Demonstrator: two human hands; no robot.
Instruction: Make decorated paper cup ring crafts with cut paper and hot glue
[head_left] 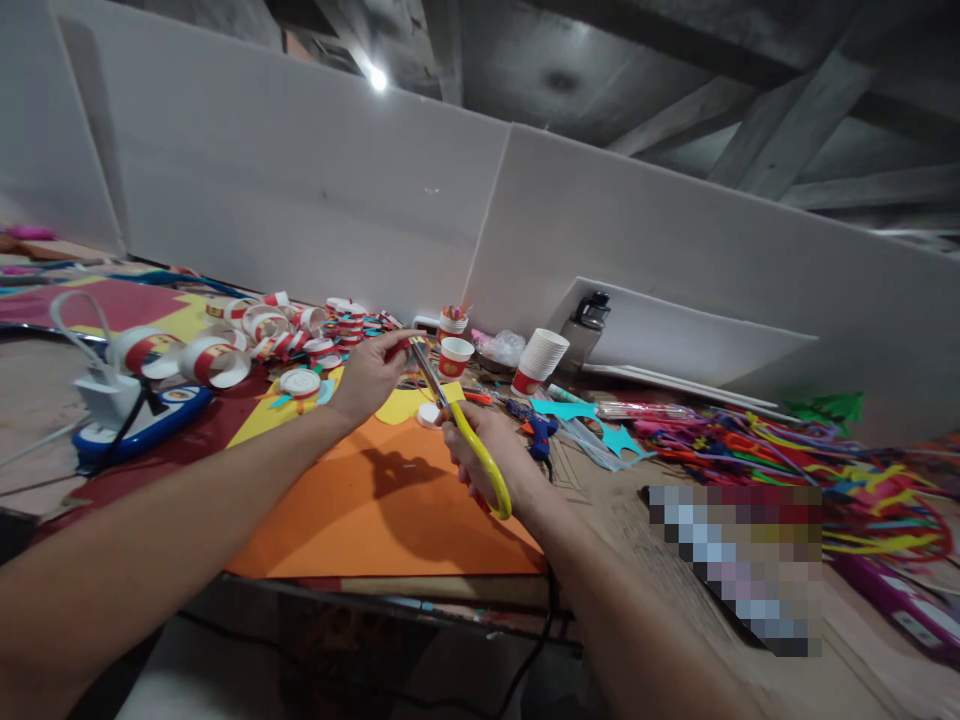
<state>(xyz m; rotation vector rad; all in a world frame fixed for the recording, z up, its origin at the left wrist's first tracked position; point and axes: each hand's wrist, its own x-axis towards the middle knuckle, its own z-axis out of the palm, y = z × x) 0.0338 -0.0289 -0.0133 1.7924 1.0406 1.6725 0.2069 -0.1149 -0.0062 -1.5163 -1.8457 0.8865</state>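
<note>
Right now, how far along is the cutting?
Looks done: curled red-and-white strips and turquoise scraps lie cut. In hand: the right hand holds yellow-handled scissors, blades by the left hand, where any small piece is too unclear to identify. Possibly left: the orange sheet and stacked paper cups, which look uncut; I can't tell whether they're meant for cutting.

Bare forearms (217, 490), left hand (371, 375) and right hand (491, 450)

- scissors (478, 450), centre: glossy yellow plastic handles, metal blades.
- sheet (330, 520), lower centre: smooth matt orange, paper-like.
- cup stack (541, 360), right of centre: matt white paper.
- bottle (583, 335), right of centre: translucent, plastic-looking.
</note>
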